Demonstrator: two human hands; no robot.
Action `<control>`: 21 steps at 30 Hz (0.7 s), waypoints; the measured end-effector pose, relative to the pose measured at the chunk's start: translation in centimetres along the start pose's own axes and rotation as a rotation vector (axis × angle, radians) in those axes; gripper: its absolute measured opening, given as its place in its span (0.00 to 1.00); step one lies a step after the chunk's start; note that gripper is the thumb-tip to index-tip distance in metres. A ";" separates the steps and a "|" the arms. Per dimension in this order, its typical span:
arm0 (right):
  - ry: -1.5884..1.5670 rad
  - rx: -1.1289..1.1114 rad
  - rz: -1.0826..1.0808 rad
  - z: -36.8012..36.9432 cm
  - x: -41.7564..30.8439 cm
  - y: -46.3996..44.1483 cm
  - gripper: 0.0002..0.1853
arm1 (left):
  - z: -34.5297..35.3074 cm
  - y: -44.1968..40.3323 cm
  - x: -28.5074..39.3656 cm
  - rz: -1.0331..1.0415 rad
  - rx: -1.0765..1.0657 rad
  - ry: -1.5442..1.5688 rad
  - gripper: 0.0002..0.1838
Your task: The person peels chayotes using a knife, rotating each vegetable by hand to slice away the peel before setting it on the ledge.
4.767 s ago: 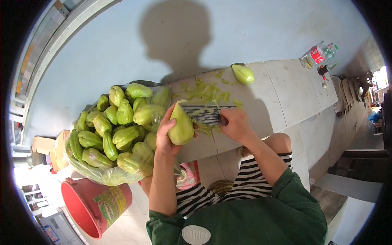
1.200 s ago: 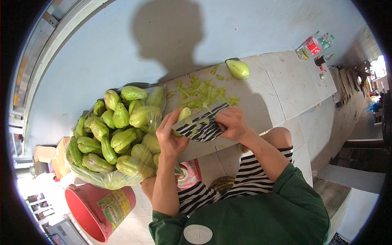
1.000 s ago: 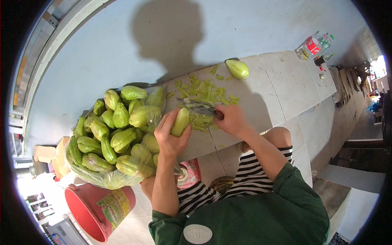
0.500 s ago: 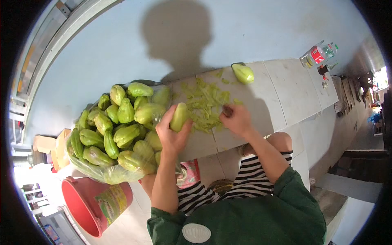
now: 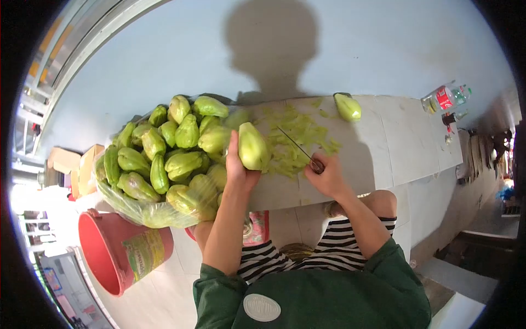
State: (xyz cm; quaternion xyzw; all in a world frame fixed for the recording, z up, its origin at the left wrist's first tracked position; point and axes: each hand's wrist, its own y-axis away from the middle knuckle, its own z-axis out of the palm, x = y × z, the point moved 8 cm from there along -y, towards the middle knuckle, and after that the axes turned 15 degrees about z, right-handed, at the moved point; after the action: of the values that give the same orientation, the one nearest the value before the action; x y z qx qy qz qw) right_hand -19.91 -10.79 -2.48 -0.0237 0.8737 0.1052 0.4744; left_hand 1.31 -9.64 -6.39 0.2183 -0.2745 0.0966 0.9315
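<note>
In the head view, my left hand [image 5: 238,169] is wrapped round a pale, peeled-looking chayote [image 5: 253,147], held upright above the tiled ledge. To its right, my right hand [image 5: 327,175] grips a knife [image 5: 295,143] by its dark round handle. The thin blade points up and left, apart from the chayote. Beneath the blade lies a spread of green peelings [image 5: 293,159]. Close to my left hand, a clear plastic bag [image 5: 156,215] is heaped with several unpeeled green chayotes [image 5: 187,131]. Another pale chayote [image 5: 349,108] rests at the back of the ledge by the wall.
A red bucket [image 5: 101,257] lies tilted on the floor at lower left, with cardboard boxes [image 5: 87,170] behind it. Plastic bottles [image 5: 445,98] stand at the ledge's far right end. The blue wall [image 5: 361,49] borders the tiled ledge [image 5: 394,131].
My right hand has turned the knife so its blade now shows, pointing up and left. The chayote in my left hand has rotated to show a broader side. The whole view has shifted slightly.
</note>
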 end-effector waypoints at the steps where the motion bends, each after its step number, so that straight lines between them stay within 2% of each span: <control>1: -0.008 -0.005 -0.015 0.1 -0.2 0.3 0.13 | -0.3 0.0 0.2 0.009 0.011 0.000 0.26; 3: -0.020 -0.010 -0.035 0.3 -0.9 0.6 0.12 | 1.1 0.0 0.5 0.016 -0.164 0.075 0.27; 4: 0.004 -0.036 0.002 0.4 -1.0 0.8 0.12 | 1.0 -0.1 0.5 0.017 -0.163 0.073 0.27; 6: 0.029 -0.050 0.047 0.7 -0.7 0.9 0.12 | 0.3 -0.3 0.1 -0.003 -0.084 0.079 0.25; 7: 0.059 -0.027 0.004 0.6 -0.8 1.0 0.12 | 0.1 -0.4 -0.2 -0.017 -0.092 0.076 0.25; 10: 0.094 0.030 0.003 -0.5 -0.6 0.8 0.13 | -0.9 -0.3 -0.5 0.024 0.018 -0.153 0.22; 11: 0.094 0.029 0.020 -1.1 -0.4 0.5 0.13 | -1.7 -0.5 -1.4 -0.018 0.028 -0.150 0.22; 16: -0.059 0.166 0.073 -6.3 0.8 -1.1 0.10 | -5.0 -1.6 -9.7 -0.155 0.028 -0.225 0.19; 18: -0.075 0.226 0.069 -8.4 0.9 -1.6 0.11 | -5.4 -2.0 -14.5 -0.207 0.139 -0.363 0.19; 20: -0.251 0.337 0.124 -11.0 1.8 -1.8 0.13 | -1.3 -1.7 -17.4 -0.296 0.062 -0.410 0.18; 21: -0.247 0.325 0.118 -11.4 2.3 -2.1 0.13 | 0.1 -2.8 -19.0 -0.280 0.035 -0.403 0.21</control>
State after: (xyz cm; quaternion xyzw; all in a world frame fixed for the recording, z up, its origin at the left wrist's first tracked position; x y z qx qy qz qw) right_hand -30.29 -15.09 1.27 0.1172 0.8144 -0.0072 0.5683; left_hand -13.73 -13.36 -17.82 0.2854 -0.4199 -0.0743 0.8583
